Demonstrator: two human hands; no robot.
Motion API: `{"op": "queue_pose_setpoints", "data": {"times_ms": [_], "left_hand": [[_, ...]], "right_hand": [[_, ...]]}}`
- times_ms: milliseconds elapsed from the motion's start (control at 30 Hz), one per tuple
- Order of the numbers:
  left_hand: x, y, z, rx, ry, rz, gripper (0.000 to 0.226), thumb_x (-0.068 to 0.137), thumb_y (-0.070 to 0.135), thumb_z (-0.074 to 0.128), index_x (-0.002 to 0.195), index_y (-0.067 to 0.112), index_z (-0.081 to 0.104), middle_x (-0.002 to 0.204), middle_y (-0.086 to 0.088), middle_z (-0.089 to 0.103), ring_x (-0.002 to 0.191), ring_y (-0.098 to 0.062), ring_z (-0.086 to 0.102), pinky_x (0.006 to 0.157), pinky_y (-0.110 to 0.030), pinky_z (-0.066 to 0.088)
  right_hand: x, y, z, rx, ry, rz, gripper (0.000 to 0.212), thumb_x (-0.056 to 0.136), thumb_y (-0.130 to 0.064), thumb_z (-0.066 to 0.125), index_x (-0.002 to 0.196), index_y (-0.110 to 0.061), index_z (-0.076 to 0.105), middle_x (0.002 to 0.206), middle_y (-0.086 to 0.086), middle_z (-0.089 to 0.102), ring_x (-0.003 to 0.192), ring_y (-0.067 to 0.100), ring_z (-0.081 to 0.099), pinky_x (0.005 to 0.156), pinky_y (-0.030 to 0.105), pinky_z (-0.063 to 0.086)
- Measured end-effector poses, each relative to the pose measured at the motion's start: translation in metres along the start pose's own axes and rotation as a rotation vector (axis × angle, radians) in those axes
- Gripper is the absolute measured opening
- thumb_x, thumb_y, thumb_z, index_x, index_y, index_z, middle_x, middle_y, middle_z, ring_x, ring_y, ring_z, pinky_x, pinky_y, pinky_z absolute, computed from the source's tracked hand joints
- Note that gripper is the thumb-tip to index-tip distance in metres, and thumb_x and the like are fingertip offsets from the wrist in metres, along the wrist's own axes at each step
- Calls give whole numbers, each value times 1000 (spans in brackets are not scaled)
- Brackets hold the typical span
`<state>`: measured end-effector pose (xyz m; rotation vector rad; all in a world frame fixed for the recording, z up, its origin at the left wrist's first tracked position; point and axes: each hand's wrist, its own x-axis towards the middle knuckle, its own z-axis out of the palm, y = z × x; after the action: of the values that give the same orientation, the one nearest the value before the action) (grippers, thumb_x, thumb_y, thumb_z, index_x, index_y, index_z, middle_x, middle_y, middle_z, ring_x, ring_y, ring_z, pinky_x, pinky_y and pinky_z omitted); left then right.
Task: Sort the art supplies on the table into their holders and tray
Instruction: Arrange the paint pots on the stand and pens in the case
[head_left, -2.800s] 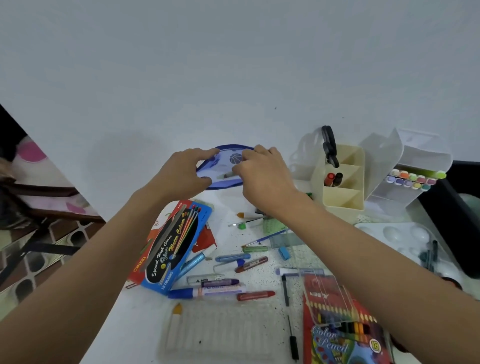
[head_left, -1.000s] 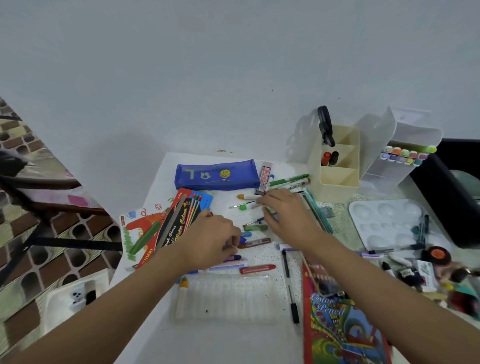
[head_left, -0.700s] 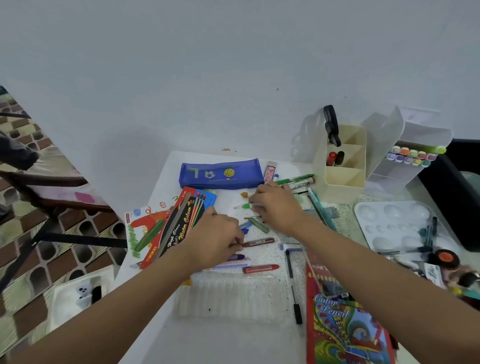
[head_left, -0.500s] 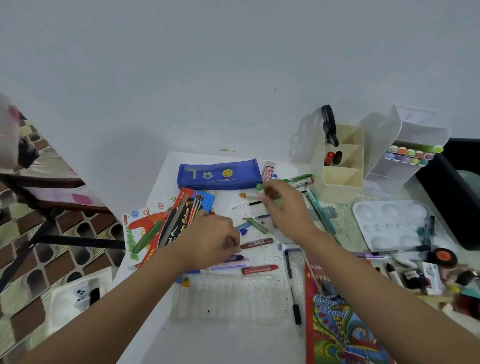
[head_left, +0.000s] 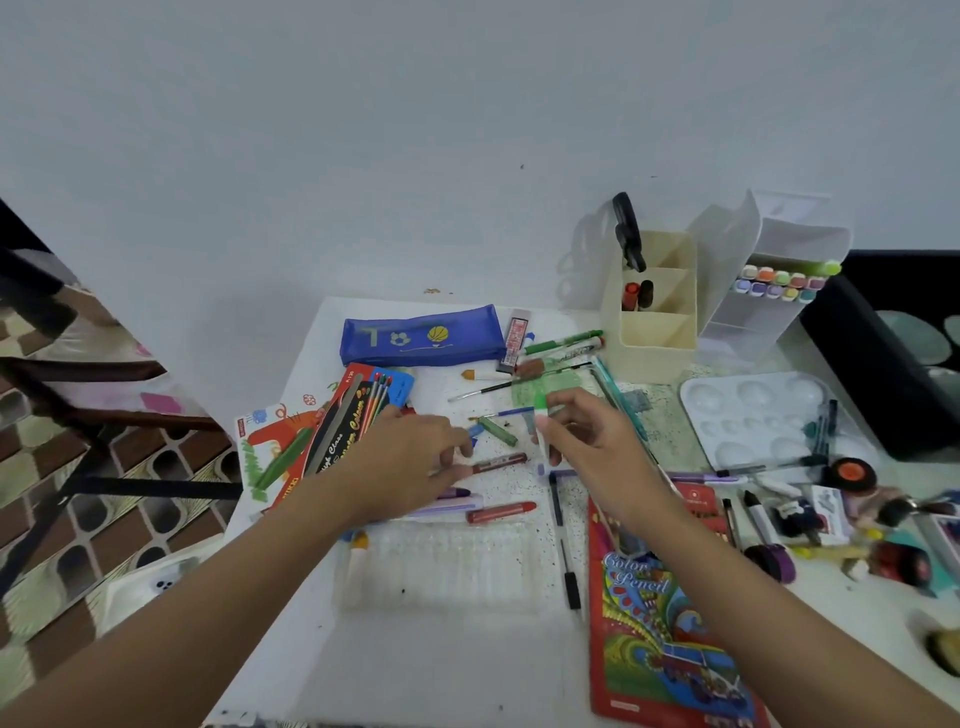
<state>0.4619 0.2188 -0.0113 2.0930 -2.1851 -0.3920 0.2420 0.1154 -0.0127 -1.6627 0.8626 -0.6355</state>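
The right hand (head_left: 587, 441) pinches a slim white marker with a green cap (head_left: 540, 410) upright between thumb and fingers, just above the white table (head_left: 447, 665) and well short of the cream plastic holder (head_left: 657, 343). It looks light, stiff and smooth, so a mid-barrel pinch should suit. The left hand (head_left: 410, 457) reaches its fingertips to 1 end of a dark red crayon (head_left: 501, 461); whether it grips, I cannot tell.

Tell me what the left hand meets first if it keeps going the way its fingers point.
Most likely the dark red crayon: the fingers of the left hand point right, at its near end, and may be touching it. Beyond it is the right hand, which pinches a green-capped marker.
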Motion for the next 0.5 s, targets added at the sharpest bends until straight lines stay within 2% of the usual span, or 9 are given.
{"op": "queue_pose_setpoints", "data": {"times_ms": [133, 200, 300, 400, 500], "left_hand": [[13, 9, 9, 46, 97, -115, 25, 100, 39, 51, 121, 32, 63, 107, 11, 63, 94, -9, 60, 85, -31, 39], [18, 16, 14, 70, 117, -177, 23, 98, 33, 53, 120, 29, 62, 109, 7, 63, 93, -13, 61, 84, -32, 39], [24, 24, 19, 128, 133, -225, 24, 96, 28, 54, 120, 27, 59, 112, 4, 59, 94, -17, 60, 89, -36, 40], [26, 30, 20, 178, 137, -267, 23, 96, 25, 54, 118, 27, 60, 114, 5, 60, 97, -18, 61, 95, -39, 37], [26, 35, 17, 149, 155, -317, 21, 97, 24, 55, 116, 27, 62, 111, 4, 62, 101, -19, 60, 97, -41, 36]], "right_hand": [[-10, 4, -1, -63, -22, -11, 13, 96, -21, 65, 109, -18, 63, 82, 6, 68, 66, 24, 65, 76, 47, 55], [-13, 4, -2, -96, -59, -23, 11, 96, -21, 66, 107, -23, 62, 81, 3, 67, 69, 25, 67, 76, 46, 55], [-22, 0, -6, -151, -103, -45, 16, 98, -22, 64, 113, -24, 60, 81, -2, 67, 70, 22, 67, 69, 36, 53], [-35, -2, -10, -151, -129, -50, 22, 99, -18, 62, 119, -21, 55, 82, 4, 66, 65, 18, 64, 55, 20, 47], [-48, -2, -13, -163, -162, -63, 26, 98, -14, 62, 121, -21, 52, 80, 10, 65, 62, 14, 64, 56, 19, 45]]}}
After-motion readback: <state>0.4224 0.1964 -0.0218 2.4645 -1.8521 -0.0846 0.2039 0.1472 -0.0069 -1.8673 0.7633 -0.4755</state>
